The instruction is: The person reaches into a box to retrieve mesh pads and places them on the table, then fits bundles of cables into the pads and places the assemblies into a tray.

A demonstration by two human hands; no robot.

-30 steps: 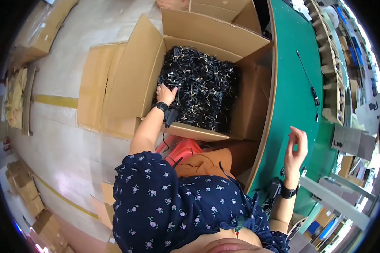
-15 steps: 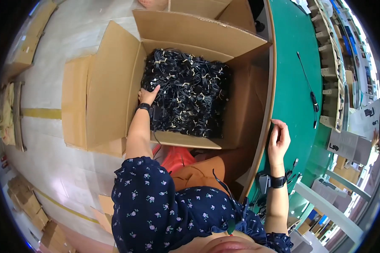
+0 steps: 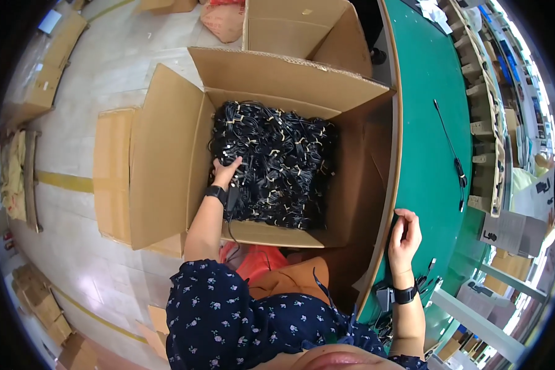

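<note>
My left hand (image 3: 226, 173) reaches into an open cardboard box (image 3: 357, 179), near its left wall. The thumb is stretched apart from the fingers, over black cable bundles (image 3: 283, 163) with pale ties; some fingertips are lost among them. Beside that wrist lies a black block (image 3: 232, 197), with a thin cord hanging over the near wall of the box. Bent fingers of my right hand (image 3: 404, 240) rest at the left edge of the green table (image 3: 431, 185). A gap shows between its thumb and fingers, and nothing is visible in it.
A single tied black cable (image 3: 457, 163) lies on the table. More cables (image 3: 424, 277) and a grey block (image 3: 384, 297) sit by my right wrist. Beige bins (image 3: 487, 142) line the table's far side. Another open box (image 3: 290, 28) stands beyond mine.
The whole scene sits lower in the picture. My left hand has shifted slightly right, farther from the box's left wall. My right hand stays at the table edge.
</note>
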